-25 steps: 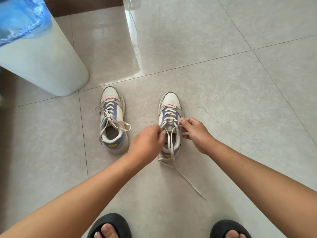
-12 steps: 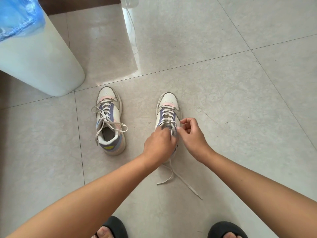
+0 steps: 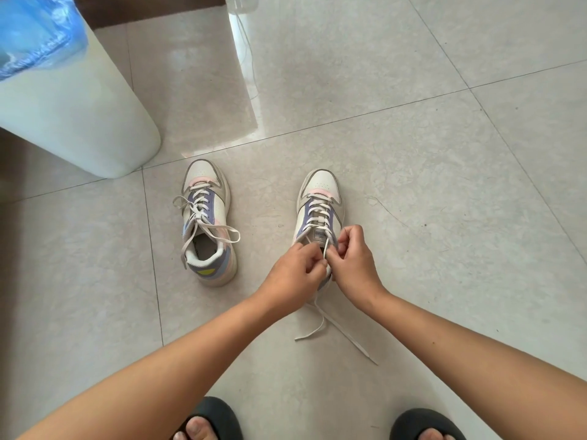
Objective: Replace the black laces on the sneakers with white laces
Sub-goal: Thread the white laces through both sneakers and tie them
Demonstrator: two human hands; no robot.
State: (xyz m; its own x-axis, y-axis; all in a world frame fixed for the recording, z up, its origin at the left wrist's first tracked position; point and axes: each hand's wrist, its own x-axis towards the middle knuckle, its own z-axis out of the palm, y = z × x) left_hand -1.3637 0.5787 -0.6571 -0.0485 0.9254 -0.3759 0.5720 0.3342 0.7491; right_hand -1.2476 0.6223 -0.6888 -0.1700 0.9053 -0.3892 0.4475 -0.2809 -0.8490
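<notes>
Two white sneakers with purple and pink panels stand on the tiled floor, toes pointing away from me. The left sneaker [image 3: 208, 223] is threaded with a white lace whose loose ends droop over its sides. Over the collar of the right sneaker [image 3: 319, 201], my left hand [image 3: 293, 274] and my right hand [image 3: 355, 262] meet, each pinching a strand of its white lace [image 3: 317, 325]. The lace's two free ends trail on the floor toward me. My hands hide the heel of that sneaker. No black lace is in view.
A tall white bin [image 3: 73, 100] with a blue bag liner stands at the back left, close to the left sneaker. My feet in black slippers [image 3: 209, 420] show at the bottom edge. A dark wooden edge [image 3: 152, 9] runs along the top left.
My hands have drawn together over the right sneaker's collar, and the view has shifted a little. The trailing lace ends now lie curled nearer the heel.
</notes>
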